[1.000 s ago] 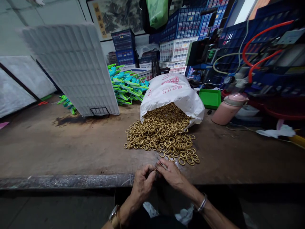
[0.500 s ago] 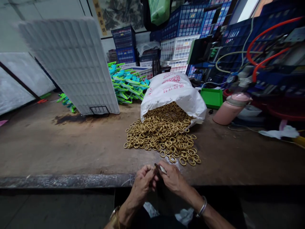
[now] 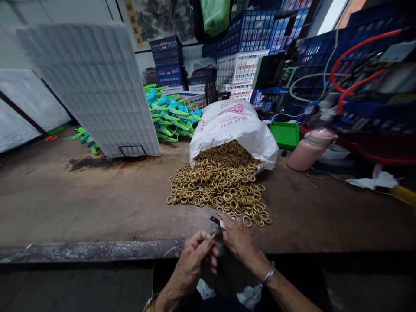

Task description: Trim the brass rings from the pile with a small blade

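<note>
Just past the table's front edge, my left hand [image 3: 196,251] pinches a small gold-coloured ring [image 3: 213,236] between thumb and fingertips; only a sliver of it shows. My right hand [image 3: 236,236] is closed around a small knife [image 3: 215,220]. Its short dark blade points left, and a bit of white handle shows by the thumb. Blade and ring are apart. Beyond the hands lies a heap of gold-coloured rings [image 3: 217,186], spilling from the mouth of a white woven sack [image 3: 227,123] with red print.
A tall pale ribbed panel [image 3: 94,86] leans on a wire stand at left. Behind it are green and teal plastic pieces [image 3: 172,115]. To the right stand a green tray [image 3: 285,134] and a pink bottle [image 3: 310,151]. Stacked crates [image 3: 242,67] fill the back.
My hands have drawn apart: the knife has moved away from the ring in my left hand, and more of its blade shows. The whole view has shifted slightly.
</note>
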Motion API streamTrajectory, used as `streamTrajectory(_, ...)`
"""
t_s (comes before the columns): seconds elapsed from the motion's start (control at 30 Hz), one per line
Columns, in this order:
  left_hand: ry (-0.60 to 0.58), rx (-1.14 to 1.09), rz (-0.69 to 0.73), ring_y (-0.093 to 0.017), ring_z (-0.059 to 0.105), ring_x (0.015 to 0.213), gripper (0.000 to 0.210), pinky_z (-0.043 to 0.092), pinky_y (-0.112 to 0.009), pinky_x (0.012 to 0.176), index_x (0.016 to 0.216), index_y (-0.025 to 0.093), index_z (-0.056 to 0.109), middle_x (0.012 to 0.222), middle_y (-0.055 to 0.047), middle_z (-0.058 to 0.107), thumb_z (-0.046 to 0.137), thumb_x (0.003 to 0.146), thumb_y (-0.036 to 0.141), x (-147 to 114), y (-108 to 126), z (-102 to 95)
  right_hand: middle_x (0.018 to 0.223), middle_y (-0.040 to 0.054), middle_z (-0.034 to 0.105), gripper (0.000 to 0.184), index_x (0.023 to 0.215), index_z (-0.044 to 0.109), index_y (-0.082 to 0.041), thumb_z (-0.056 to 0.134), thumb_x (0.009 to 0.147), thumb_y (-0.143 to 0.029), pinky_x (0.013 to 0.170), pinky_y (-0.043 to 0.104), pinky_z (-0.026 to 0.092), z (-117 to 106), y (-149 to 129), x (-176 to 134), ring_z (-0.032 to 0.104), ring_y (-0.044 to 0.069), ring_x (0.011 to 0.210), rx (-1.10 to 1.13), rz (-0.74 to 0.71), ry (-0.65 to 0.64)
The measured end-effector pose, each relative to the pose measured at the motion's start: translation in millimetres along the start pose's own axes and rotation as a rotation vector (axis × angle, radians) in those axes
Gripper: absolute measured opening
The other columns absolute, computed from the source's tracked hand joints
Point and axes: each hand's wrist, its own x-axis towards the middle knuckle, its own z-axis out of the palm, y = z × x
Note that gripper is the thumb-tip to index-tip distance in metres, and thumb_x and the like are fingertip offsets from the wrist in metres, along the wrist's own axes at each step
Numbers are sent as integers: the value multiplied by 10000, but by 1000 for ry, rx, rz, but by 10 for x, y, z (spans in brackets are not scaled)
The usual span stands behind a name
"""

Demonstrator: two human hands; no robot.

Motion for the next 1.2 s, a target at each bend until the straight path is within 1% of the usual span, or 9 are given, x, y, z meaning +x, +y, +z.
streamTrajectory(0.17,62,-181,-36,-133,568,614,300,421,-199,443,714,122,518,782,-80,595,636,687,397,37,-22,-11,731,45,642,189,940,490,-179,436,763,-139,539,263,233,-70,-61,134,592,169,662,-94,128,71)
streamTrajectory(0.37,41,-381,-131,-93,514,528,212,390,-184,426,814,152,546,679,-14,564,626,702,313,61,-25,-133,756,89,642,165,944,497,-156,410,804,-154,564,275,282,-101,-130,242,600,192,690,-157,141,41)
streamTrajectory(0.53,39,-510,-211,-87,504,564,254,383,-179,444,584,124,497,667,-12,530,626,694,313,90,-38,-191,804,75,629,175,975,478,-169,400,820,-188,591,273,294,-77,-121,233,584,184,721,-125,137,93)
streamTrajectory(0.6,91,-479,-208,-82,507,567,257,374,-171,439,589,127,489,677,-12,536,645,680,310,97,-29,-172,885,72,611,195,1004,469,-186,397,823,-192,607,268,294,-58,-106,215,571,178,758,-122,113,132)
streamTrajectory(0.7,154,-322,-163,-62,479,506,249,329,-151,395,712,143,511,655,14,527,672,655,324,131,-26,-140,939,54,588,234,1020,468,-210,399,803,-154,613,256,288,-39,-89,184,553,163,776,-95,56,150)
streamTrajectory(0.9,215,137,52,-41,344,359,379,243,-150,328,973,174,481,541,72,480,594,705,415,242,-58,-165,781,10,585,209,855,499,-201,385,726,-81,589,234,281,-13,-117,79,527,140,693,131,-94,130)
streamTrajectory(1.0,175,268,56,-37,287,338,320,221,-156,335,847,149,527,446,92,401,569,716,438,242,-7,-146,720,0,565,147,795,494,-199,400,722,-113,578,225,290,-14,-161,17,506,135,656,266,-136,103)
streamTrajectory(1.1,153,258,49,-28,279,360,310,206,-157,352,673,148,496,452,85,381,584,698,444,216,45,-108,663,-17,534,79,757,486,-202,419,733,-167,566,216,302,-34,-201,-12,479,123,617,419,-135,42)
streamTrajectory(1.2,154,209,34,-25,266,370,311,200,-156,363,655,161,451,471,88,378,600,683,432,198,38,-96,645,-25,505,98,722,478,-196,423,764,-266,568,212,326,-40,-226,-4,461,114,614,633,-89,12)
